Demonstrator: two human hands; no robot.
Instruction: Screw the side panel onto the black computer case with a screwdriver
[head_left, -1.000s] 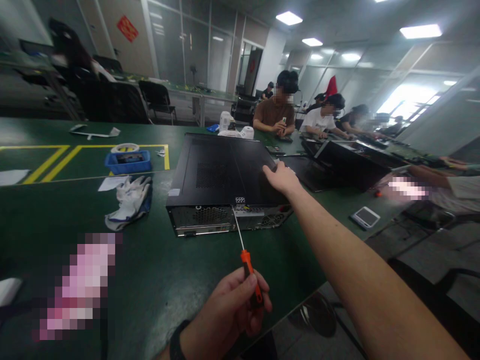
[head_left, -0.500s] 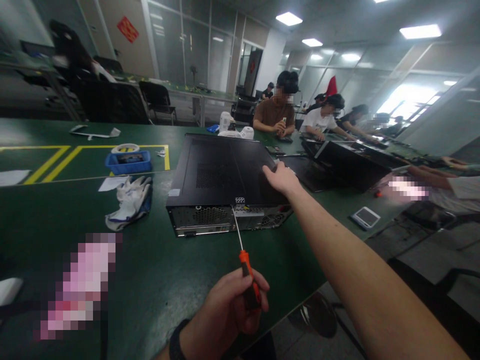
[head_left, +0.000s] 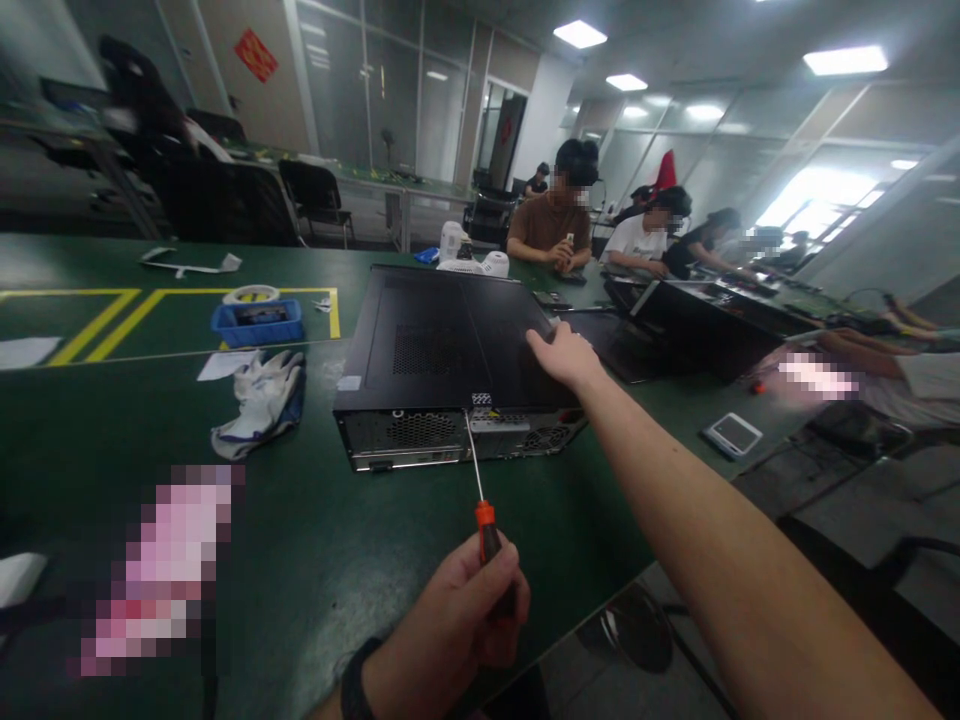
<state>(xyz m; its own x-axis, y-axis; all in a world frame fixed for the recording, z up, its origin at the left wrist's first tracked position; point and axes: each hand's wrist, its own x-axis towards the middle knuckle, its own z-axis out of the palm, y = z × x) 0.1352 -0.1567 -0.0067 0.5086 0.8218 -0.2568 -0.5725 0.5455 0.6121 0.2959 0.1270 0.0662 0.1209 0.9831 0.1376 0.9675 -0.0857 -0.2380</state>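
A black desktop computer case (head_left: 442,340) lies flat on the green table, its rear panel facing me. In my left hand (head_left: 469,610) is a screwdriver (head_left: 487,535) with an orange and black handle, the fingers wrapped round it. Its thin shaft points away from me, and the tip meets the top edge of the rear panel near the middle. Whether a screw sits under the tip is too small to tell. My right hand (head_left: 566,355) grips the case's right edge, thumb on the top cover; its other fingers are partly hidden.
Left of the case are work gloves (head_left: 262,400), a blue bin (head_left: 259,323) and a roll of tape (head_left: 251,295). A white device with a grey screen (head_left: 733,435) lies at right. Behind it stands another opened black case (head_left: 690,325). Several people sit along the table.
My left hand has turned on the screwdriver handle, the thumb now lying along it. The handle has shifted slightly left while the tip stays at the same spot. My right hand holds its place.
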